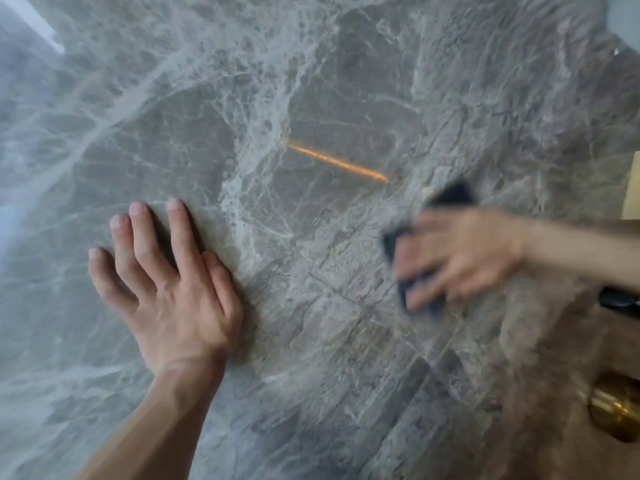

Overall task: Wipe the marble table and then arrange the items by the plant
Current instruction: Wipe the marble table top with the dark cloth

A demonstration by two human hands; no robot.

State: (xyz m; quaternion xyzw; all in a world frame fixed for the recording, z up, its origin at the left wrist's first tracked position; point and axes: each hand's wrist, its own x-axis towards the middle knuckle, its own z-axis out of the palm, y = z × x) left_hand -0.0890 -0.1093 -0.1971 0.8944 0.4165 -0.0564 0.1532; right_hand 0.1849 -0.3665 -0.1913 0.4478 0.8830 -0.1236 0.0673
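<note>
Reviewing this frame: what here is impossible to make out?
Head view only:
- Right hand: motion-blurred; its grip on the dark cloth is unclear, and the hand hides most of the cloth.
- Black object: cut off by the right edge and partly under the forearm.
- Brass object: blurred, cut off at the right edge.
- Plant: not in view.
- Left hand: flat on the marble table, clear.

My right hand (460,258) motion-blurred, its dark cloth (446,197) mostly hidden beneath, gold object (616,408) and black object (620,301) cut off at my right edge

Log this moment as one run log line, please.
phase: wiping | left hand: flat on table | right hand: on dark cloth, blurred | plant: not visible
</note>
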